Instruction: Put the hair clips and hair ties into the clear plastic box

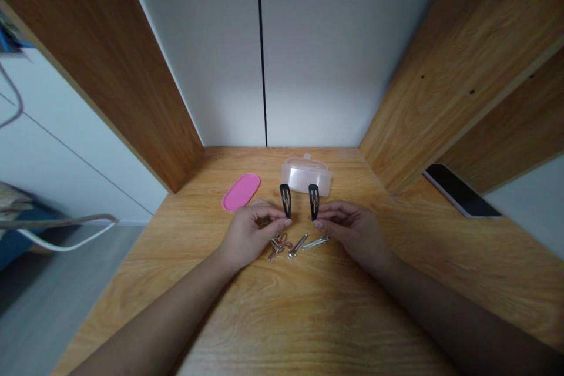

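Between thumb and fingers, my left hand [253, 230] pinches a black snap hair clip [285, 200] by its lower end, holding it upright. My right hand [352, 228] grips a matching black snap hair clip [314, 201] the same way, a short gap away. Below them on the wood lie two silver hair clips, one slanted [298, 245] and one nearly flat [316, 242]. A small heap of gold-coloured metal clips [278, 245] sits beside my left hand, partly hidden by it.
Behind the hands stands a translucent plastic box [305, 178] with its lid raised. A pink oval tray or lid [241, 191] lies to its left. A phone [460, 189] rests at the right by the wooden panel. White panels close off the back.
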Available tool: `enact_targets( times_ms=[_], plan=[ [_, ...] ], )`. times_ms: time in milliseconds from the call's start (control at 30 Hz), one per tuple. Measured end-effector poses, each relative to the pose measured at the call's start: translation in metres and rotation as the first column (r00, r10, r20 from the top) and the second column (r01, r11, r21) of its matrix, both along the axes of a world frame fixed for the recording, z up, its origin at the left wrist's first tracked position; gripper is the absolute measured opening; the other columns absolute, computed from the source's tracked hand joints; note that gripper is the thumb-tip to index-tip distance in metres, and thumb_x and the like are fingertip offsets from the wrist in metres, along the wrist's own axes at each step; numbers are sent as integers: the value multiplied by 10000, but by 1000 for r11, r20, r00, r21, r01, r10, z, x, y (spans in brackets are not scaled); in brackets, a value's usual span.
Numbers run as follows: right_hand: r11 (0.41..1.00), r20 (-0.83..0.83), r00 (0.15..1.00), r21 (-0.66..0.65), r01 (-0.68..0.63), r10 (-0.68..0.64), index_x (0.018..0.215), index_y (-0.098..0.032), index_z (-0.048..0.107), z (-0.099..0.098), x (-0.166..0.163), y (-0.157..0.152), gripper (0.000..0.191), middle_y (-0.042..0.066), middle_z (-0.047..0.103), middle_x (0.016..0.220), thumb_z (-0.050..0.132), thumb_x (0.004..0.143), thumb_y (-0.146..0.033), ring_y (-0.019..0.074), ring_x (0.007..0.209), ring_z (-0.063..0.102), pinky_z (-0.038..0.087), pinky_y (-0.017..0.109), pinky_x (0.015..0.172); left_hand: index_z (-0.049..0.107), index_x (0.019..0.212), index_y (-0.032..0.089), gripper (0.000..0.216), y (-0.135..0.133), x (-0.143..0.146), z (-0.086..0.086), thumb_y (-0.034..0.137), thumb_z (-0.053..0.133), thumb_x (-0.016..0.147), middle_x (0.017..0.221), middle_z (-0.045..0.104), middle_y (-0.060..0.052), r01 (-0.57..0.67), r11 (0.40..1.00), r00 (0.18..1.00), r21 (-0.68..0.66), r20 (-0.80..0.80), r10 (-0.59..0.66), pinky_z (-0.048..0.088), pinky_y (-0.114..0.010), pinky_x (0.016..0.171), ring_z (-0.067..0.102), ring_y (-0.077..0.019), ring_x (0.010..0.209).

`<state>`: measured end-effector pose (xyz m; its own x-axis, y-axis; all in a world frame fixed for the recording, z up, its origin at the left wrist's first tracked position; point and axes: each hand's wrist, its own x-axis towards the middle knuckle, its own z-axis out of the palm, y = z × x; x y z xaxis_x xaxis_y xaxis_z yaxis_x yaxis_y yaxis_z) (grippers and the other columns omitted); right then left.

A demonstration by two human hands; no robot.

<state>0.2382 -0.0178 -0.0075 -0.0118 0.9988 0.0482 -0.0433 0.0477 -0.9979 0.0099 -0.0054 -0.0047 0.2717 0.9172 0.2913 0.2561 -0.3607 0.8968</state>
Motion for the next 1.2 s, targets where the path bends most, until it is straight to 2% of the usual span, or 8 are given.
enact_targets(
  times_ms=[167,433,633,733,867,1000,1200],
  plan=[
    [1000,-10,1000,-15,-6,6,785,-214,753,3,-1,-1,304,40,792,763,921,564,-338,175,662,733,609,293,641,776,790,203,122,-1,0,2,305,733,840,773,726,-46,24,999,1000,25,-6,-24,492,-283,701,635,-153,735],
    [1000,2,1000,8,-17,17,814,-215,751,-5,2,1,295,46,793,790,908,596,-339,179,684,734,609,302,653,778,788,207,135,0,1,2,320,726,839,765,732,-53,29,999,1000,43,-4,-28,508,-302,698,638,-161,727],
    [999,-8,1000,35,-18,18,823,-236,767,-1,0,0,291,31,789,794,908,589,-335,186,711,731,605,330,696,781,795,217,110,0,0,0,308,738,840,770,733,-46,46,997,999,61,-21,-45,502,-294,702,641,-158,736],
    [999,40,999,44,-20,18,794,-241,780,1,-1,-3,239,24,781,777,890,615,-353,184,700,715,589,332,697,785,814,219,102,0,0,0,304,737,846,775,733,-44,55,995,997,82,-51,-51,499,-298,713,640,-161,749],
    [996,131,989,42,-76,70,681,-226,764,5,-1,-7,169,14,739,701,851,671,-371,169,658,659,539,301,635,784,829,230,96,-1,-1,1,308,734,854,790,737,-45,77,989,993,130,-100,-64,500,-318,753,641,-171,777],
    [992,104,992,91,-87,78,672,-230,753,8,-3,-10,173,10,724,727,849,673,-375,164,692,643,523,290,647,776,817,236,100,-3,-1,4,309,726,863,775,725,-42,83,982,988,168,-139,-60,487,-318,741,626,-177,775],
    [987,88,984,35,-159,156,700,-223,745,2,-8,-14,176,1,729,706,859,669,-354,149,657,649,535,289,660,769,819,225,109,-4,1,3,301,715,875,750,708,-34,125,968,979,217,-184,-85,471,-314,728,609,-179,775]
  ],
)
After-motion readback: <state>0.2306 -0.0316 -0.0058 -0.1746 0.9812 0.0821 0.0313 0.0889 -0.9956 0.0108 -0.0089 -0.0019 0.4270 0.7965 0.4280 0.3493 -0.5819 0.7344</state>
